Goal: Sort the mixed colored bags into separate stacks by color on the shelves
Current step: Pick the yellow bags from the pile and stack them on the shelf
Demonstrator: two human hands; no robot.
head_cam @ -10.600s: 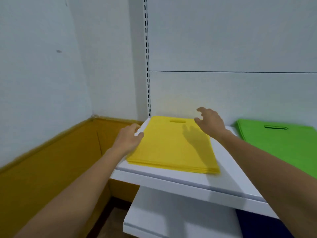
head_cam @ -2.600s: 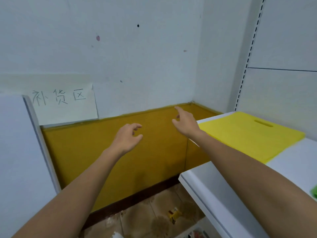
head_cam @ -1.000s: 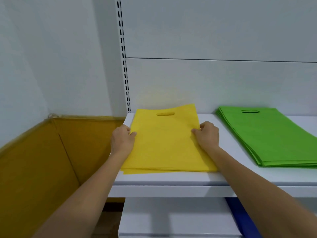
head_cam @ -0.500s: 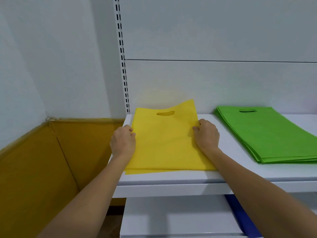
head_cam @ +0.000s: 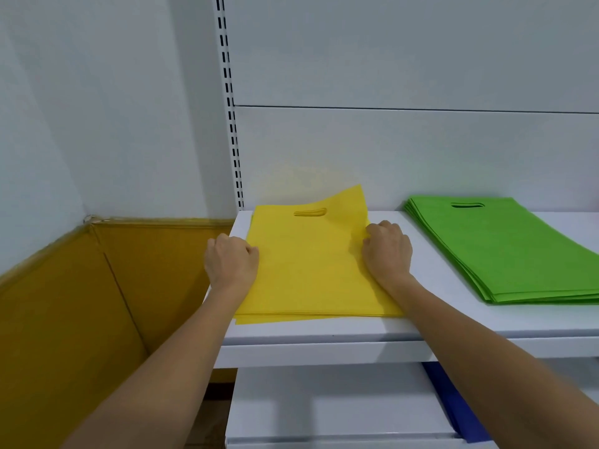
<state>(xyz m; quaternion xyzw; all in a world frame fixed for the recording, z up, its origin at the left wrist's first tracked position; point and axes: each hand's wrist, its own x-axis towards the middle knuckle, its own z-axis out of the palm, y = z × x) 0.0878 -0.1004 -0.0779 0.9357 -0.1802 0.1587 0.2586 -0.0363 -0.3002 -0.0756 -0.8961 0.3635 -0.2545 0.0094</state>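
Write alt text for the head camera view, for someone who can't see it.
The left hand and right hand grip opposite edges of a yellow bag stack on a white shelf. A green bag stack lies apart to its right.

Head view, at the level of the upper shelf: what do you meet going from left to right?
Mustard wall panel → left hand → yellow bag stack → right hand → green bag stack. Both stacks lie on the white shelf, with a hand at each side edge of the yellow one.
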